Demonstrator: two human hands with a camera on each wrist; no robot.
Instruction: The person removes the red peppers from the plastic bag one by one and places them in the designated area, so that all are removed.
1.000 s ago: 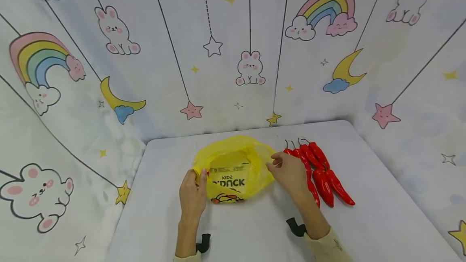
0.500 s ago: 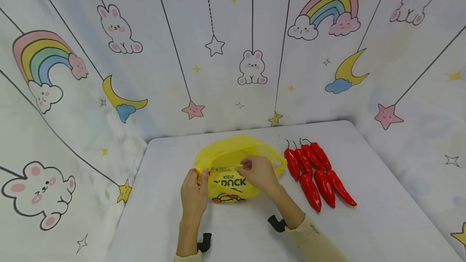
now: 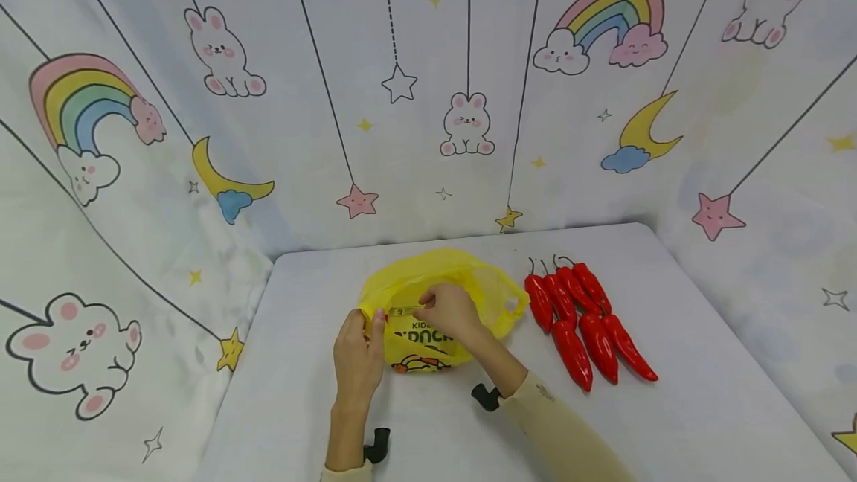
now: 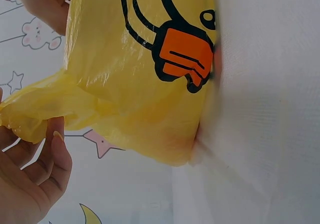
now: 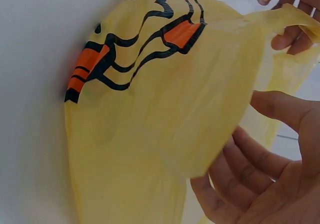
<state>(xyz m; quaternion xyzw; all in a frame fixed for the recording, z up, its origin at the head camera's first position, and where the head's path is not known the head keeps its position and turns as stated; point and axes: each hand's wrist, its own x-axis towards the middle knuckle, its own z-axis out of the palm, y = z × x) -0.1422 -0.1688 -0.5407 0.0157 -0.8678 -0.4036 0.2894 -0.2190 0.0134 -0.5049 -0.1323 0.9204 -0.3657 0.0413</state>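
A yellow plastic bag [image 3: 492, 296] with a printed duck picture and black lettering stands with its mouth open on the table, in front of the person. The left hand [image 3: 358, 355] pinches the bag's gathered left rim between thumb and fingers, as the left wrist view also shows. Over the bag's mouth is the right hand [image 3: 451, 315], its fingers loosely bent. In the right wrist view the right thumb [image 5: 280, 106] lies right at the near rim, apart from the fingers, whose tips are partly hidden behind the plastic. The bag's inside is mostly hidden by the hand and folds.
Several glossy red chili peppers [image 3: 598, 348] with thin stems lie in two rows right of the bag. The white table [image 3: 428, 430] ends at a cloth backdrop [image 3: 321, 36] printed with rabbits, rainbows and stars. A black camera mount [image 3: 485, 397] sits by the right wrist.
The right hand has left the bag's right rim and moved left over its mouth, uncovering more of the chili peppers. The left hand keeps its hold on the left rim.
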